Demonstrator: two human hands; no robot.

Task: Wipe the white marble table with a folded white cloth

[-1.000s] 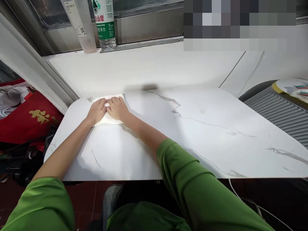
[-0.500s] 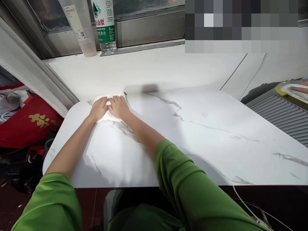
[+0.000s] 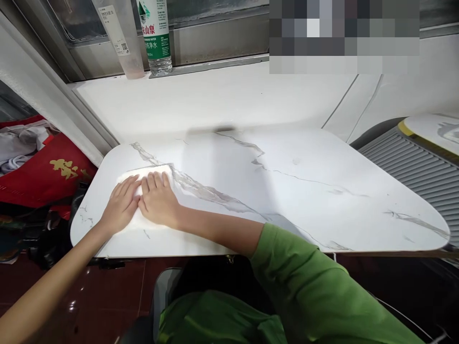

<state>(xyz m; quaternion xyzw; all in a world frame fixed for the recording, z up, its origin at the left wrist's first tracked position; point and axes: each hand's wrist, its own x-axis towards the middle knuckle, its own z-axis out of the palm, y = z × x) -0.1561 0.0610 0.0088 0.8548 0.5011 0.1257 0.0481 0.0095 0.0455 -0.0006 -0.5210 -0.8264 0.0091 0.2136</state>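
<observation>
A white cloth (image 3: 138,221), folded or in a flat pad, lies on the left part of a white marble-patterned table (image 3: 308,210). Flat on its left half rests my left hand (image 3: 122,200), fingers stretched toward the window side. My right hand (image 3: 158,198) presses on the cloth just beside it, palm down, with its fingers extended and the thumb near the left hand. Neither hand grips the cloth. Its far edge shows beyond my fingertips, while the middle is mostly covered by both hands.
A clear plastic cup (image 3: 125,43) and a water bottle with a green label (image 3: 158,45) stand on the windowsill. Left of the table is a red bag (image 3: 46,167). A grey ribbed object (image 3: 416,167) sits at the right. A wall (image 3: 229,95) borders the back edge.
Both hands have slid the cloth from the table's back edge toward me and slightly left. My head view has shifted a little.
</observation>
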